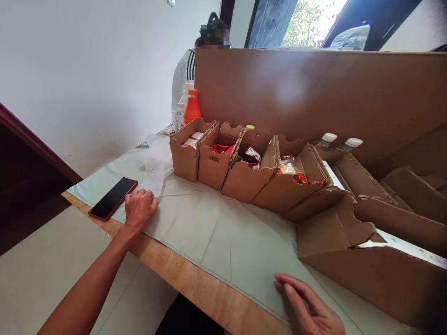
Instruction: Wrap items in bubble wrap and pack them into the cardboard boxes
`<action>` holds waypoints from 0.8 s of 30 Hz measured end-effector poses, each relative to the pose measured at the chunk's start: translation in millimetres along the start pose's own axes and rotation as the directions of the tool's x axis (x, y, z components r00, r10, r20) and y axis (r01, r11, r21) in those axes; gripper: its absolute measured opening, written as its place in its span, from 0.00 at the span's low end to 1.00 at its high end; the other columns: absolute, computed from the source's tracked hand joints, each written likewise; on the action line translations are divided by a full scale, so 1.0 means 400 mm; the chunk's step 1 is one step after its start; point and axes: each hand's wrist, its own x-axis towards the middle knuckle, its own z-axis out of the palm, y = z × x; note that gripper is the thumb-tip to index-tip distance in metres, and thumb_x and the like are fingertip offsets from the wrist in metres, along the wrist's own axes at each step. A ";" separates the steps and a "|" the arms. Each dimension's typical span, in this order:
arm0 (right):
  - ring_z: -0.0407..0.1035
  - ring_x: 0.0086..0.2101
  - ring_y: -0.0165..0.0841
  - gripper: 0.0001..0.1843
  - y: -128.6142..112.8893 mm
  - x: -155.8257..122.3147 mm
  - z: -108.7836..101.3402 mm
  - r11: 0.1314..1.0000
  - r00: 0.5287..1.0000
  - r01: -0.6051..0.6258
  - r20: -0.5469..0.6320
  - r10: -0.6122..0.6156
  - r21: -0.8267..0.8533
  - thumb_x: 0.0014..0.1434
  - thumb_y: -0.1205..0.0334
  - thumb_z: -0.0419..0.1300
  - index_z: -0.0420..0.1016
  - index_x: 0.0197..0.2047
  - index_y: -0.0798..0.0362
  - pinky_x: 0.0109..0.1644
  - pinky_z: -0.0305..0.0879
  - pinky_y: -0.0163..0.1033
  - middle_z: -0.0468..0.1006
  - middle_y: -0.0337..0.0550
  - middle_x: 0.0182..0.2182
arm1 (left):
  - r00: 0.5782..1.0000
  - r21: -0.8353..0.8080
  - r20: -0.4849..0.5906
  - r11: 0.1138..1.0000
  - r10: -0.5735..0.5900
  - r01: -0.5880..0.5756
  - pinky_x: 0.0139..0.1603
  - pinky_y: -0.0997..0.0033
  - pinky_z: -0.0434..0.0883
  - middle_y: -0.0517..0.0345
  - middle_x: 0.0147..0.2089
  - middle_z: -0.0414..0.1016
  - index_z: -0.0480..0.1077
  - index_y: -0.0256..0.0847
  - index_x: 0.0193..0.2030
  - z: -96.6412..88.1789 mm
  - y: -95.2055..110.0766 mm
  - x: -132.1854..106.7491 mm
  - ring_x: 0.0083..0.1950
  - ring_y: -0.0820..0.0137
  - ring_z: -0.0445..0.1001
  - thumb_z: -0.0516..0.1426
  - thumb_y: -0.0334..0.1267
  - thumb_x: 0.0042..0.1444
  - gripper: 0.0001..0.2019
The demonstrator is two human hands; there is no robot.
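Note:
My left hand rests on the cloth near the table's front edge, knuckles up and fingers curled under. I see nothing in it, though its palm side is hidden. Just left of it lies a black-screened phone in a red case. Beyond its fingers, a white, translucent crumpled sheet reaches toward the boxes. My right hand is at the bottom right with its fingers stretched out and nothing held. Nearest to it stands a large cardboard bin, which it does not touch.
Several cardboard bins stand in a row, holding packets and boxes. A tall cardboard panel rises behind them. An orange bottle and white-capped bottles stand farther back. Another person sits behind the panel. Pale cloth covers the wooden table.

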 end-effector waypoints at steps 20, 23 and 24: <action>0.67 0.28 0.32 0.29 -0.075 0.011 -0.017 0.910 0.970 -0.239 0.127 0.207 0.338 0.57 0.52 0.63 0.73 0.59 0.54 0.32 0.65 0.36 0.74 0.36 0.29 | 0.863 -0.673 0.041 0.652 0.504 -0.350 0.52 0.58 0.74 0.49 0.45 0.82 0.77 0.43 0.43 0.047 0.267 -0.355 0.49 0.60 0.78 0.56 0.41 0.64 0.09; 0.62 0.24 0.30 0.36 -0.043 -0.050 -0.070 0.872 0.952 -0.298 0.058 0.300 0.389 0.59 0.52 0.63 0.66 0.68 0.54 0.28 0.60 0.34 0.67 0.31 0.23 | 0.779 -0.568 0.011 0.645 0.627 -0.511 0.55 0.54 0.74 0.48 0.52 0.80 0.77 0.45 0.48 0.091 0.260 -0.369 0.55 0.57 0.76 0.56 0.41 0.64 0.10; 0.61 0.24 0.30 0.38 -0.038 -0.077 -0.079 0.856 0.946 -0.312 0.048 0.321 0.412 0.59 0.51 0.63 0.63 0.70 0.53 0.28 0.60 0.34 0.66 0.31 0.23 | 0.747 -0.530 0.015 0.638 0.665 -0.558 0.57 0.51 0.73 0.47 0.56 0.78 0.77 0.46 0.51 0.106 0.264 -0.378 0.58 0.55 0.75 0.56 0.42 0.64 0.12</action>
